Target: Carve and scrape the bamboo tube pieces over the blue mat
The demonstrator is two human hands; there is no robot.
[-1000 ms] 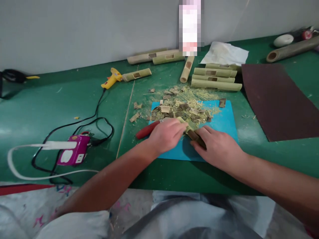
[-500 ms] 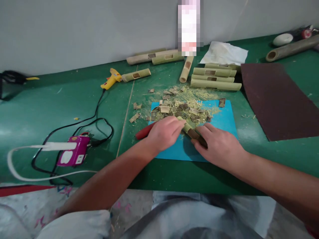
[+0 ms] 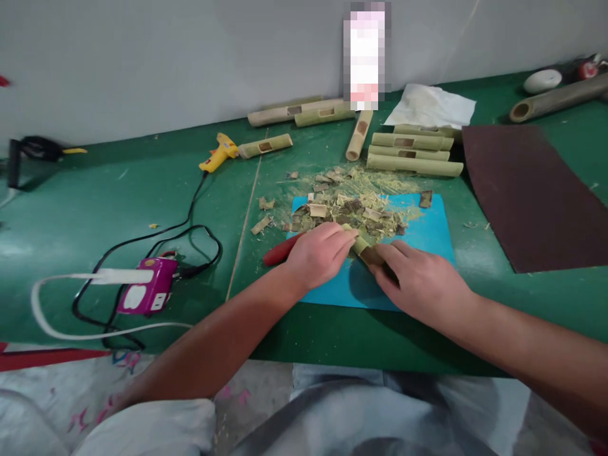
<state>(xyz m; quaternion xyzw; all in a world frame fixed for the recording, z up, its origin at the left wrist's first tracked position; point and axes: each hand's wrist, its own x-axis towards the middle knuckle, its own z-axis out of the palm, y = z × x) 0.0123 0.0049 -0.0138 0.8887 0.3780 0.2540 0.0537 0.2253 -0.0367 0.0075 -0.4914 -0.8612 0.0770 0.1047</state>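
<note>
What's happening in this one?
Two bare hands are on a bamboo piece over a blue mat: the left hand at its far end, the right hand around its near end. Shavings heap just beyond. More cut tubes lie further back, and a glue gun rests off to the left.

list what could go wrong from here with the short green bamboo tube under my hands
The short green bamboo tube is round and lies slanted over the flat blue rectangular mat, so it might roll or slip if the right hand loosens. The loose heap of bamboo chips and shavings could creep under its far end. The red tool handle sits right beside the left hand, which might knock it.
</note>
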